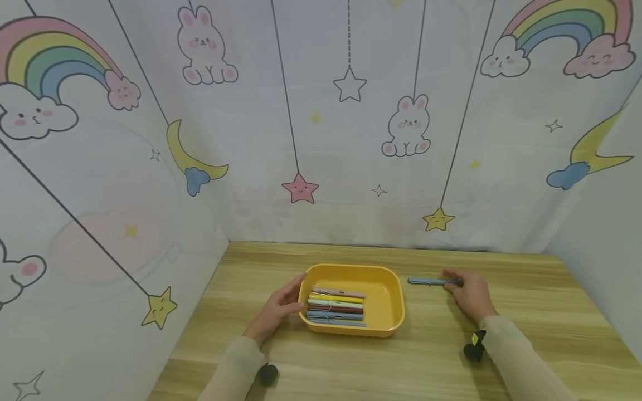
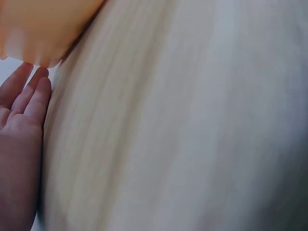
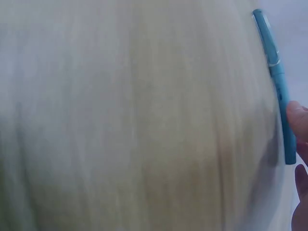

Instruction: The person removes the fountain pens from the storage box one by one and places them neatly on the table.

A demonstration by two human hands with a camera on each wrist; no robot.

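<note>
– Yellow, that tray (image 1: 385, 303) against the fingers of the left hand (image 1: 275, 313). What's in it?

– Pens (image 1: 335, 307) in a row: pink, yellow, pale green, brown, blue. They lie toward the left fingers; the tray's far wall stands between them and the right hand (image 1: 471, 294).

– And the surface, the room?

– A wood-grain table (image 1: 376, 365) under both hands. Beyond the fingertips rises a white backdrop (image 1: 346, 139) printed with rainbows (image 1: 50, 40), rabbits (image 1: 203, 53) and stars (image 1: 301, 190). Behind the fingers, a small black object (image 1: 473, 348) sits at each wrist.

– How are the fingers themselves?

– The left ones are nearly straight, touching the tray's side, thumb apart. The right thumb and fingers pinch one end of a blue pen (image 1: 426, 282); its other end points from them toward the tray, near its rim. Whether it rests on the wood, I can't tell.
</note>
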